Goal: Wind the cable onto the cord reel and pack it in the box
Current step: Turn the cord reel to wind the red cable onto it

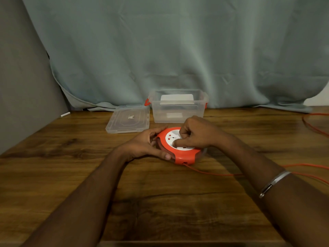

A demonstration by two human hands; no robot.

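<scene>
A round orange cord reel with a white socket face lies flat on the wooden table. My left hand grips its left rim. My right hand rests on top of the white face, fingers curled, index finger pressed on it. A thin orange cable leaves the reel's front edge and runs right across the table, off the frame. Behind the reel stands an open clear plastic box with orange latches.
The box's clear lid lies flat to the left of the box. More orange cable loops at the far right of the table. A grey-green curtain hangs behind. A metal bangle sits on my right forearm.
</scene>
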